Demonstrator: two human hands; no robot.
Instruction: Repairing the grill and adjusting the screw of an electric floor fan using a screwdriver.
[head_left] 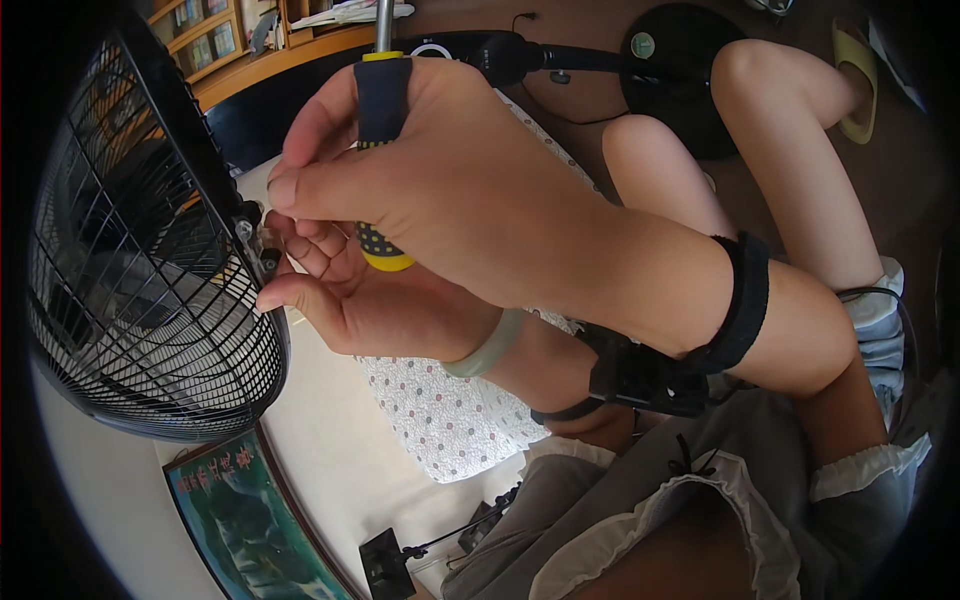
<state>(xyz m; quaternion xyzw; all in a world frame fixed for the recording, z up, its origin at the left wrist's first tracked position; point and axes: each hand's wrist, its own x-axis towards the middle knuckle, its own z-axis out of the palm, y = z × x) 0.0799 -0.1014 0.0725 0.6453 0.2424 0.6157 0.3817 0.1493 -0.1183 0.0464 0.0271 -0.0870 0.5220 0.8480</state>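
A black round fan (150, 250) with a wire guard stands at the left. My right hand (430, 170) is closed round a screwdriver (383, 105) with a black and yellow handle, its metal shaft pointing up. The thumb and forefinger of that hand meet at their tips; anything tiny between them is too small to make out. Just below, my left hand (390, 310) is palm up by the guard's rim, wearing a pale green bangle. Its thumb and half-curled fingers are apart, on either side of a small clip (268, 258) on the rim. Whether they touch the clip is unclear.
A white patterned cloth (440, 410) lies beneath my arms. A black pole leads to a round black base (682, 75) beside my legs. Wooden shelves (215, 45) are at the upper left, a framed picture (255, 520) at the lower left, and a small black stand (385, 565) below.
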